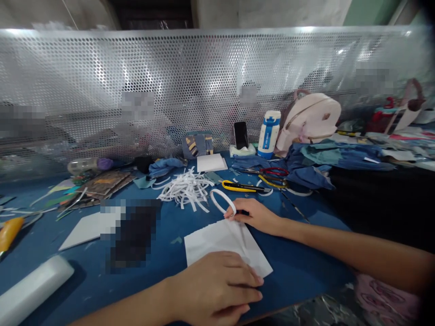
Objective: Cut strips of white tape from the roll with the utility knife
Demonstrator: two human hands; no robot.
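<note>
My left hand (217, 285) lies flat on the near edge of a white sheet of paper (222, 242) on the blue table (299, 267), fingers stretched out and pressing it down. My right hand (254, 213) rests at the sheet's far edge, fingers closed on a white ring of tape (222, 200) that stands up beside the fingertips. A pile of white paper strips (185, 190) lies just beyond.
A yellow utility knife (238, 186) and red-and-yellow scissors (272, 176) lie past my right hand. Further back stand a phone (241, 134), a white-blue bottle (268, 134), a pink bag (312, 118) and blue cloth (333, 158). A perforated metal screen (170, 81) closes the back. White sheet (84, 228) at left.
</note>
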